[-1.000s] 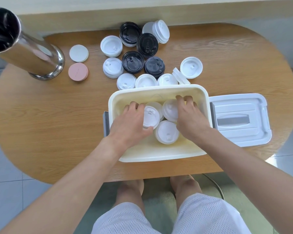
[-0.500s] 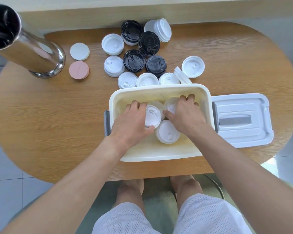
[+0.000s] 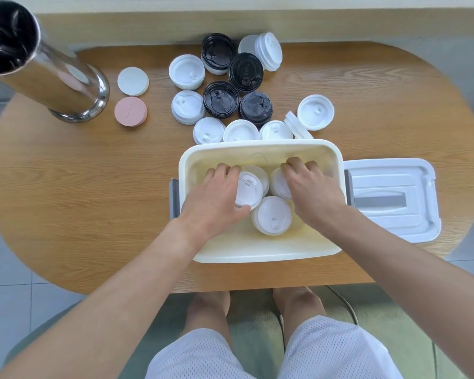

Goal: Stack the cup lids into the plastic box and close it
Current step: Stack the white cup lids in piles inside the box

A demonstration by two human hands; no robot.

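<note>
Two hands are down inside the plastic box (image 3: 260, 250). The left hand (image 3: 216, 199) grips a white lid stack (image 3: 248, 187) by its rim; the right hand (image 3: 311, 191) curls over another stack (image 3: 279, 184). These lids look light, thin and slick, so they are best held at the edges. The box lid (image 3: 391, 199) waits to the right.

Wood-grain table (image 3: 93, 203), glossy metal cylinder (image 3: 52, 77), matt plastic box (image 3: 257, 251).
</note>
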